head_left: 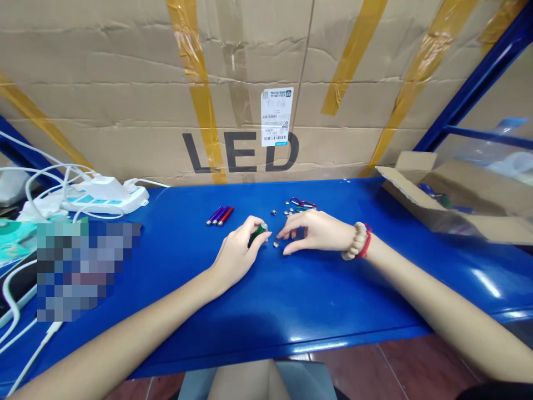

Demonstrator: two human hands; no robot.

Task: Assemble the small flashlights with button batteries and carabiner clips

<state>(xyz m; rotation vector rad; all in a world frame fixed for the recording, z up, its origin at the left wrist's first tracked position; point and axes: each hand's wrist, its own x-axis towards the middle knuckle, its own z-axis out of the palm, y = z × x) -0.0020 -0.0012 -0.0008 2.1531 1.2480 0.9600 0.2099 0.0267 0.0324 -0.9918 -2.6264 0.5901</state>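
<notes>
- Power strip (129, 201): lay well to the left of the left hand, white cables looped around it.
- Purple tubes (215, 215) and red tube (227, 215): two purple and one red lay side by side beyond the left hand and to its left, silver ends towards the person. Judged a set-aside group; whether these were finished could not be told.
- Left hand (238, 248): fingers and thumb closed around the green tube (260, 229), silver end tilted up and to the right. Work on this piece judged under way, not complete.
- Near disc (276, 244): small, metallic, loose on the blue table (266, 300) between the hands, nearer the right fingertips.
- Metal fitting (273, 212) and far discs (291, 210): loose just beyond the right fingertips; judged not yet used.
- Right hand (322, 230): palm down, thumb and fingers parted, nothing seen between them.
- Coloured clips (296, 201): just beyond the right hand, apparently unattached.
- Cardboard box (406, 191): open, beyond the right hand and to its right, more coloured pieces inside, too blurred to count.
</notes>
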